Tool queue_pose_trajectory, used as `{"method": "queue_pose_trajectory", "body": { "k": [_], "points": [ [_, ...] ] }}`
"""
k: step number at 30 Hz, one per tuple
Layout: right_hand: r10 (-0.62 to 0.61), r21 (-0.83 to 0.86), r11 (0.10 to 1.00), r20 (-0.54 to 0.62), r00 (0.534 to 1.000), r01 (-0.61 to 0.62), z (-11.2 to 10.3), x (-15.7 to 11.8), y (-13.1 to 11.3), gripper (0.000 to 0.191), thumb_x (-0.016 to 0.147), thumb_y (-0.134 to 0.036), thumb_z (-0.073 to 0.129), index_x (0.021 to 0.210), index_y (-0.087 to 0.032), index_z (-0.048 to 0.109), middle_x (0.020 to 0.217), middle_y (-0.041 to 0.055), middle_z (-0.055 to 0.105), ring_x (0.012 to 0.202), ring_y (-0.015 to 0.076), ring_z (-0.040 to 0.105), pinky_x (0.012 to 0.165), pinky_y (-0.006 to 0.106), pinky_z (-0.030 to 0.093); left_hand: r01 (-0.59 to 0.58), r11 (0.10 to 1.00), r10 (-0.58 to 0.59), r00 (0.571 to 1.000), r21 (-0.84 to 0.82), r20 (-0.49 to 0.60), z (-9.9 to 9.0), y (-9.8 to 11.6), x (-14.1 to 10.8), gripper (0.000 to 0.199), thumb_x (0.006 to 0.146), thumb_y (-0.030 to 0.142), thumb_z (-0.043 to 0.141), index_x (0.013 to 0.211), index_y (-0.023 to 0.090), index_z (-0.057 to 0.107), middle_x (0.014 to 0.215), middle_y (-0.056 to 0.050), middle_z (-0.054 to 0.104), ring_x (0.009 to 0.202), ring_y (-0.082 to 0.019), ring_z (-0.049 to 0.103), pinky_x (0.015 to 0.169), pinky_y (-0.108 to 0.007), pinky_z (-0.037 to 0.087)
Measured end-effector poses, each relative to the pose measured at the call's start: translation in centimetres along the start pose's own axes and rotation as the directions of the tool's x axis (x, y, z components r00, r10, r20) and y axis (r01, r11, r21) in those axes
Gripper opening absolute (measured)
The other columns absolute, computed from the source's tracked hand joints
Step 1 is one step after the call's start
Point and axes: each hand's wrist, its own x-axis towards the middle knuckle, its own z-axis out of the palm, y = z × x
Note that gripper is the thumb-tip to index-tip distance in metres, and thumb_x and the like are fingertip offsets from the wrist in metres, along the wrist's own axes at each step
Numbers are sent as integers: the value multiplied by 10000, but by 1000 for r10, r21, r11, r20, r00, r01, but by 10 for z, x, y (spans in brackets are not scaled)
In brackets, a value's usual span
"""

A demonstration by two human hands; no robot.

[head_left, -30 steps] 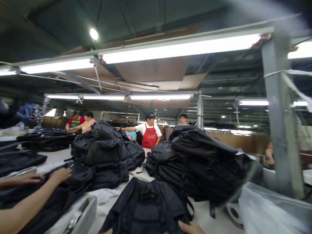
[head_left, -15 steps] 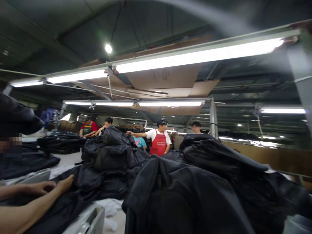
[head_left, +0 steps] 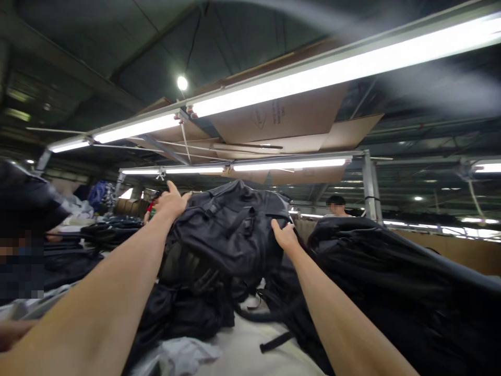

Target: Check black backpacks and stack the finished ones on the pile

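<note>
A black backpack (head_left: 230,230) with straps hangs raised in front of me, between my outstretched arms. My left hand (head_left: 172,202) is at its upper left corner, with fingers spread and pointing up and right; one fingertip seems to touch the fabric. On the opposite side, my right hand (head_left: 286,237) has its thumb over the backpack's edge, and its other fingers are mostly hidden. Loose straps dangle below, and a black strap end (head_left: 276,342) lies over the pale tabletop (head_left: 250,350). More black bags (head_left: 188,310) lie beneath the backpack.
A large heap of black bags (head_left: 383,282) rises on the right. Crumpled whitish plastic (head_left: 188,355) lies at the front. A person in a dark cap (head_left: 27,193) is close on the left; another person (head_left: 337,206) stands beyond the heap. Tube lights (head_left: 313,78) hang overhead on a metal frame.
My arms now reach forward with the backpack between them. The large black bag shape has left the lower middle, baring tabletop there. The backpack now hides the person in the red apron.
</note>
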Motion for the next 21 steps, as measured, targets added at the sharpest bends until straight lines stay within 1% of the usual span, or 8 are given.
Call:
{"method": "queue_pose_trajectory", "body": {
  "k": [2,4,7,10,12,14,19,21],
  "points": [
    [-23,-33,999,40,999,24,4,4,-12,771,924,-557,366,1345,89,361,1276,374,514,1229,405,518,961,488,436,61,998,-60,998,31,-35,8,-14,24,726,990,391,272,1442,-134,53,1451,-367,339,1340,-406,391,1084,-548,308],
    [-98,-70,992,122,988,107,14,-12,-5,626,898,-473,488,1298,7,458,1247,320,566,1202,396,538,959,486,428,29,998,-31,999,51,44,28,-37,10,610,970,325,341,1450,-41,247,1460,-278,413,1340,-339,426,1106,-437,324],
    [-198,-111,964,308,931,242,36,-65,34,309,862,-326,572,1106,-146,635,1186,190,651,1142,330,591,949,427,442,26,998,-43,953,61,301,70,-77,-54,429,891,198,447,1267,23,556,1274,-207,627,1191,-293,582,1033,-361,413],
    [-167,-150,946,533,830,286,54,-123,83,102,706,-189,710,803,-156,717,985,127,724,966,288,670,850,335,499,104,992,-127,863,76,488,110,-103,-127,448,829,114,446,1240,-17,570,1249,-210,645,1166,-275,608,1017,-333,438],
    [-115,-182,943,610,784,280,57,-151,110,150,699,-177,707,843,-152,739,989,123,727,937,278,680,816,314,514,135,989,-149,801,67,579,130,-106,-165,542,816,103,450,1330,-68,473,1353,-239,564,1255,-271,551,1070,-316,401],
    [-89,-195,942,642,762,274,52,-171,127,278,748,-206,667,1015,-164,734,1132,126,696,1030,265,658,871,298,502,143,989,-132,747,37,652,142,-98,-195,601,818,110,448,1386,-78,398,1421,-242,495,1327,-265,486,1117,-305,356],
    [-40,-213,942,694,719,257,23,-202,136,428,769,-275,635,1187,-199,686,1277,107,637,1192,263,584,1012,302,437,145,988,-52,629,-51,776,159,-72,-250,670,803,132,465,1435,-48,337,1492,-210,410,1394,-255,402,1170,-296,289],
    [-15,-223,943,711,703,246,14,-213,138,555,774,-300,631,1304,-137,603,1385,144,550,1259,272,533,1076,321,389,185,977,-30,620,-108,784,166,-72,-268,713,793,139,472,1447,-71,283,1515,-233,347,1419,-277,355,1187,-333,265]
  ]
}}
